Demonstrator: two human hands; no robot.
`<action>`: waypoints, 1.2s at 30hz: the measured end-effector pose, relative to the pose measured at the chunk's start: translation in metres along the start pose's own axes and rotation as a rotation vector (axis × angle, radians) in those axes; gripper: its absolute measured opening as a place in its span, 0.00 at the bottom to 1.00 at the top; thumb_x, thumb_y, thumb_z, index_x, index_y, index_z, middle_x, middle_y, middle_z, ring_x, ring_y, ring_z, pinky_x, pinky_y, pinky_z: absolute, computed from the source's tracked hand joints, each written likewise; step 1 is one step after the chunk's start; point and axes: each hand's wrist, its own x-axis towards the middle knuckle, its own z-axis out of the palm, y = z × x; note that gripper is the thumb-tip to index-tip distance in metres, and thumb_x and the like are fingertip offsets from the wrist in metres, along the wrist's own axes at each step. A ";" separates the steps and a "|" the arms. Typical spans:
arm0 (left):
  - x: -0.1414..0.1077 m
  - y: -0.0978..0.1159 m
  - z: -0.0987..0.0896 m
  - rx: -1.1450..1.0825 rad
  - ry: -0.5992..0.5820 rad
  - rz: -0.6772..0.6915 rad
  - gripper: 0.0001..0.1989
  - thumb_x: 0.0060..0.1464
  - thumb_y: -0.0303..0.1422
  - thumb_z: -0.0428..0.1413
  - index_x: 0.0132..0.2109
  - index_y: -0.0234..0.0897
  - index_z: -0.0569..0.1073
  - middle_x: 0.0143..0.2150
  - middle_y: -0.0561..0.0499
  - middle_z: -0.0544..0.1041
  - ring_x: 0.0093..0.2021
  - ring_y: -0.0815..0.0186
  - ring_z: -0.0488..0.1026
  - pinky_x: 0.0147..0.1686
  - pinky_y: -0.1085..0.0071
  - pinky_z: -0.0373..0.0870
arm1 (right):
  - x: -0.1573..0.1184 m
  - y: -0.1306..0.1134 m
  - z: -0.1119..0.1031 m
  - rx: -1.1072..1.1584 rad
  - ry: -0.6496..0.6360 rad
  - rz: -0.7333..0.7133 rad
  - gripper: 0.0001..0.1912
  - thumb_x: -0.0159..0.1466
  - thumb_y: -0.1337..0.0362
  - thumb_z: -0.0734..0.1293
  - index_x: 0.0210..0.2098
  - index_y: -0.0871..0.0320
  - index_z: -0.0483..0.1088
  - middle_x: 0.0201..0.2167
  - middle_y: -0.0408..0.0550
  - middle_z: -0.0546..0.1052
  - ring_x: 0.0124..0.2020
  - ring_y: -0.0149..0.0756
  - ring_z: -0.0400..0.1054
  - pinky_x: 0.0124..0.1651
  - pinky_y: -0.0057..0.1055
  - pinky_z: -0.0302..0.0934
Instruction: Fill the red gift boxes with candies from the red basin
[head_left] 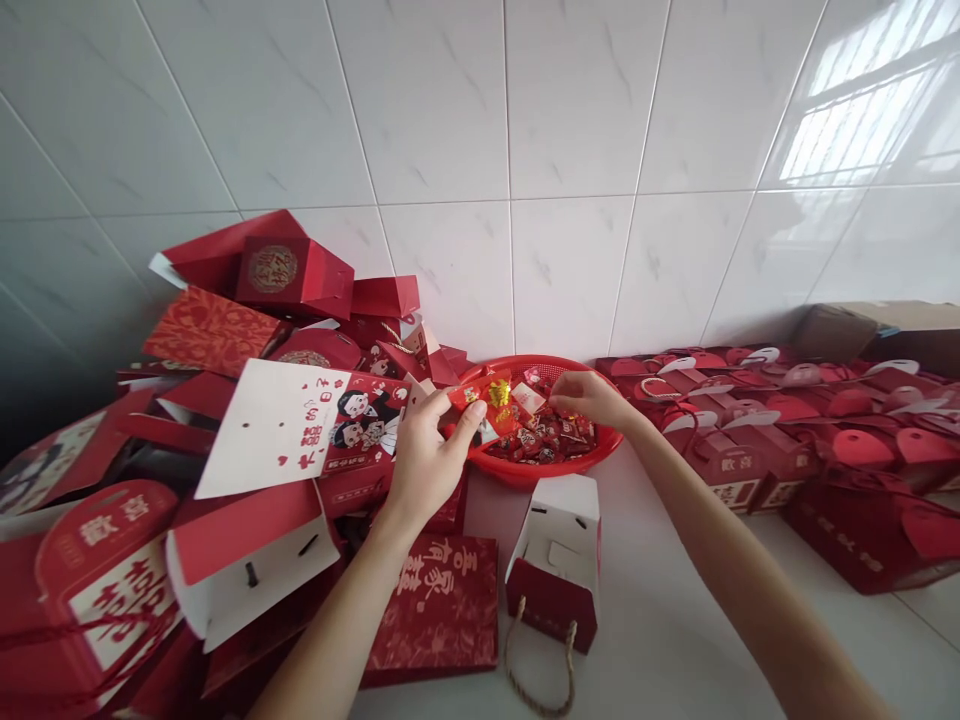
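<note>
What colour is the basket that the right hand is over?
The basket is bright red; the head view shows it best.

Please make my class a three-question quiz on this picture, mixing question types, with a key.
1. Multiple choice: what fills the round red plastic basket?
A) green apples
B) small wrapped sweets
C) blue pens

2. True or false: the white-lined red cardboard box with a twisted rope handle, in front of the basket, is open.

3. Fill in the blank: the right hand is over the basket, while the ____ hand pinches a shiny red packet with gold colouring.

Key: 1. B; 2. True; 3. left
</note>
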 end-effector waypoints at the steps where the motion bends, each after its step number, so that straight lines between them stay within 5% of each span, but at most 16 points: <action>1: 0.001 0.000 -0.001 0.003 0.008 0.000 0.16 0.61 0.44 0.57 0.45 0.36 0.78 0.43 0.45 0.81 0.44 0.56 0.78 0.45 0.63 0.73 | 0.007 0.008 0.002 -0.107 -0.065 0.045 0.05 0.63 0.65 0.67 0.36 0.59 0.74 0.35 0.49 0.79 0.37 0.38 0.73 0.40 0.31 0.66; 4: 0.001 0.000 -0.001 0.002 0.018 0.005 0.16 0.60 0.43 0.57 0.47 0.36 0.78 0.47 0.44 0.81 0.46 0.55 0.77 0.46 0.63 0.73 | 0.024 0.022 0.010 -0.265 -0.255 0.123 0.15 0.52 0.75 0.69 0.39 0.58 0.78 0.34 0.48 0.79 0.35 0.40 0.73 0.36 0.31 0.65; 9: 0.000 0.004 0.000 -0.044 -0.042 -0.008 0.16 0.59 0.42 0.58 0.47 0.37 0.79 0.47 0.44 0.82 0.48 0.53 0.78 0.49 0.61 0.73 | 0.038 0.024 0.022 -0.397 -0.466 0.186 0.34 0.42 0.74 0.75 0.50 0.52 0.77 0.41 0.49 0.79 0.39 0.46 0.74 0.34 0.31 0.64; 12: -0.001 0.005 0.000 -0.058 -0.052 -0.025 0.17 0.58 0.42 0.59 0.49 0.36 0.79 0.50 0.43 0.82 0.51 0.51 0.78 0.50 0.59 0.74 | 0.042 0.024 0.026 -0.437 -0.501 0.208 0.30 0.42 0.71 0.76 0.46 0.54 0.77 0.42 0.51 0.78 0.43 0.50 0.73 0.36 0.32 0.63; 17: -0.002 0.004 -0.002 -0.073 -0.056 -0.030 0.18 0.57 0.42 0.60 0.50 0.36 0.79 0.52 0.42 0.81 0.51 0.51 0.78 0.50 0.57 0.75 | 0.040 0.029 0.024 -0.406 -0.487 0.212 0.17 0.43 0.68 0.75 0.34 0.56 0.73 0.38 0.49 0.75 0.43 0.48 0.70 0.35 0.31 0.61; 24: -0.003 0.007 -0.005 -0.058 -0.037 0.002 0.15 0.56 0.42 0.62 0.46 0.38 0.81 0.47 0.43 0.83 0.49 0.52 0.78 0.49 0.58 0.75 | 0.027 0.031 0.013 -0.151 -0.416 0.152 0.16 0.45 0.64 0.74 0.29 0.56 0.66 0.27 0.40 0.70 0.30 0.35 0.66 0.29 0.28 0.58; 36: -0.003 0.009 -0.006 -0.046 -0.094 0.012 0.15 0.59 0.42 0.59 0.45 0.37 0.79 0.46 0.44 0.83 0.48 0.53 0.79 0.47 0.61 0.74 | 0.019 0.033 0.009 0.214 -0.213 0.085 0.18 0.52 0.49 0.72 0.29 0.58 0.69 0.27 0.43 0.75 0.31 0.34 0.69 0.34 0.31 0.62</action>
